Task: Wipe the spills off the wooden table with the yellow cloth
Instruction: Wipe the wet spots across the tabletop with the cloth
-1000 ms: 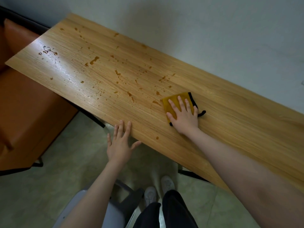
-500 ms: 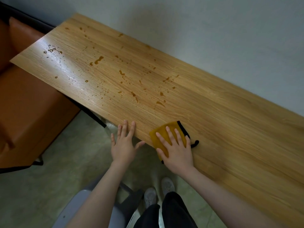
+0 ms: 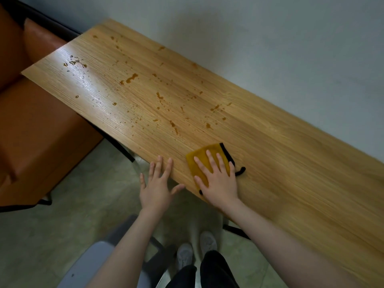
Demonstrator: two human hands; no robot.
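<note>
The long wooden table [image 3: 291, 154] runs from upper left to lower right along the wall. Brown spills [image 3: 128, 79] and many small drops dot its left and middle parts; clear droplets [image 3: 75, 63] glint near the far left corner. The folded yellow cloth [image 3: 202, 161], edged in black, lies near the table's front edge. My right hand [image 3: 218, 179] presses flat on it with fingers spread. My left hand [image 3: 158, 183] rests open at the front edge just left of the cloth, fingertips on the wood.
An orange sofa [image 3: 31, 121] stands at the left, beside and partly under the table's end. A grey chair [image 3: 91, 265] is below my arms, with my legs and shoes [image 3: 195, 252] on the tiled floor. A pale wall [image 3: 270, 38] backs the table.
My right hand has dragged the cloth from the table's middle toward the front edge, wiping the drops there. The left hand stayed at the edge. The view shifted slightly.
</note>
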